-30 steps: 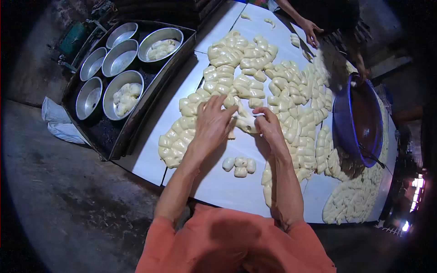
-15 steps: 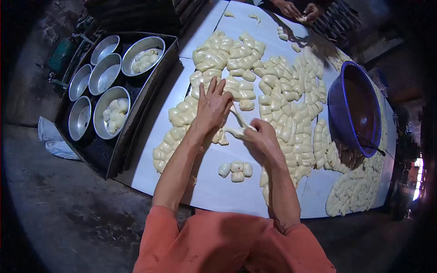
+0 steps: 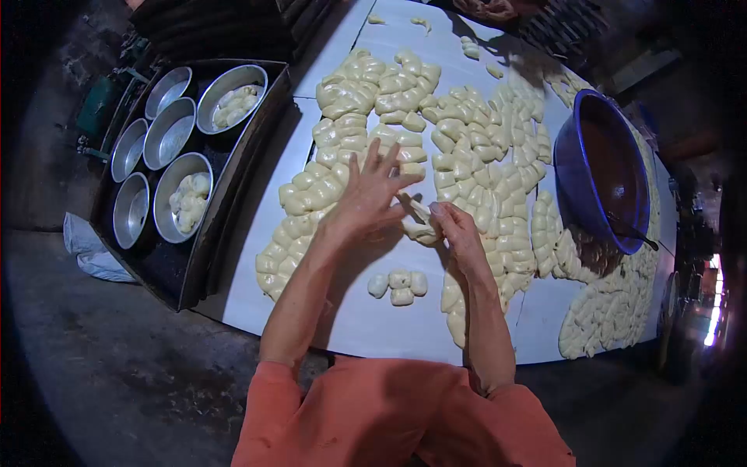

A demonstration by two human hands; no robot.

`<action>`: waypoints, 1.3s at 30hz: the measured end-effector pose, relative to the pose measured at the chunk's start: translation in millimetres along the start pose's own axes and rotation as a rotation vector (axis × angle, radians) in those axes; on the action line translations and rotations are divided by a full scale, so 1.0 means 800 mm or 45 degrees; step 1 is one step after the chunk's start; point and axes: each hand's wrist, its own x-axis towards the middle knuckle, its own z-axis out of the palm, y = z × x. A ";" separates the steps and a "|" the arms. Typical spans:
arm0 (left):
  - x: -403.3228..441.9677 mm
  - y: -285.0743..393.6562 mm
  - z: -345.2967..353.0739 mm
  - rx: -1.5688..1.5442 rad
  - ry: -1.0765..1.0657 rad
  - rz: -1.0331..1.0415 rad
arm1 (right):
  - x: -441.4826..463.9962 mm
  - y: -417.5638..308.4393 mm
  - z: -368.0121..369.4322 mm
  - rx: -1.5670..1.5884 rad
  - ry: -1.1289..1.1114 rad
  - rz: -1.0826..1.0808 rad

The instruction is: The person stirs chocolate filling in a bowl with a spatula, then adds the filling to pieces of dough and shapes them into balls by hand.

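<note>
My left hand (image 3: 376,189) has its fingers spread over the dough pieces in the middle of the white table (image 3: 350,327). A soft strip of pale dough (image 3: 421,232) lies between my two hands, and my right hand (image 3: 456,224) pinches its right end. The thumb of my left hand is partly hidden, close to the dough. Several small rounded dough pieces (image 3: 401,286) sit together nearer to me. Shiny joined dough pieces (image 3: 475,171) spread to the right of my hands, and more (image 3: 299,202) lie to the left.
Round metal pans (image 3: 169,132), two holding dough, stand in a dark tray (image 3: 206,257) at the left. A blue basin (image 3: 574,167) of brown contents stands at the right, with a handle (image 3: 632,233) over its rim. Another person's hands (image 3: 489,8) show at the top edge.
My left hand has lifted a little and spread its fingers. The dough strip, stretched long half a second ago, is now shorter and bunched. The view has shifted, and the other person's hands are nearer the top edge.
</note>
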 end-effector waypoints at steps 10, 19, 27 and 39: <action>0.008 -0.008 0.035 0.176 0.399 -0.035 | -0.025 -0.014 -0.019 0.054 -0.025 0.077; 0.019 -0.002 0.009 -0.308 0.316 -0.326 | -0.038 -0.031 -0.025 -0.768 0.058 0.006; -0.023 0.010 -0.003 0.202 0.292 -0.133 | -0.040 -0.009 -0.022 -1.239 -0.019 -0.652; -0.031 0.061 0.013 -0.631 -0.031 0.004 | -0.022 -0.037 -0.014 -0.168 -0.207 -0.011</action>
